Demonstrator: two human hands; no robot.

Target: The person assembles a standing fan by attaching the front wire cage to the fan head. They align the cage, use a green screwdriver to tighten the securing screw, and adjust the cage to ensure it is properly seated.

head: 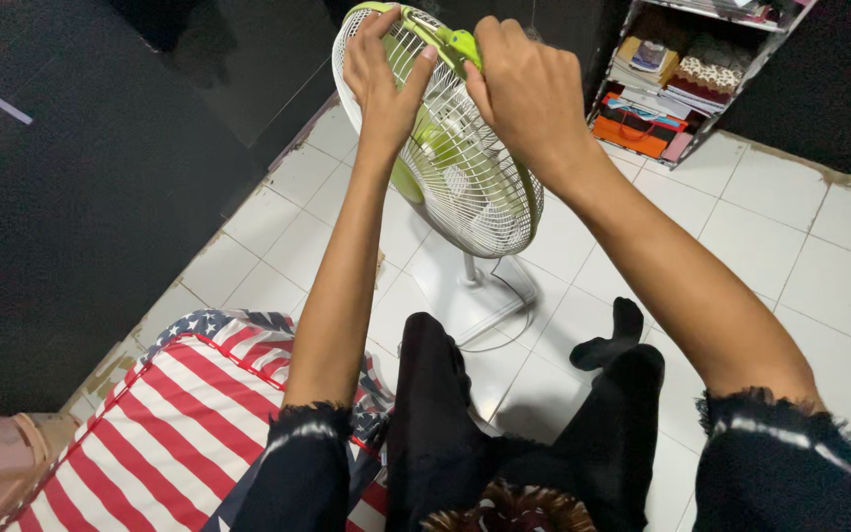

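The small white table fan (pixel 465 187) stands on the white tiled floor (pixel 819 266) at about twelve o'clock from the person, its round wire grille tilted back and facing up toward the camera, green blades showing behind the wires. A lime-green handle (pixel 442 36) runs across the top of the grille's rim. The left hand (pixel 383 79) is at the eleven o'clock edge of the rim, its fingers curled over the top and thumb pressed against the front wires, gripping the rim. The right hand (pixel 529 89) is at the one o'clock edge, just beside the left, fingers closed down on the green handle and the rim beneath it. The fan's flat white base (pixel 465 296) sits at six o'clock of the grille, near the person's black-clad legs. A striped and starred cushion (pixel 169 424) lies at eight o'clock from the fan. A shelf of folded cloths and papers (pixel 672 89) stands at two o'clock, well apart from the hands.
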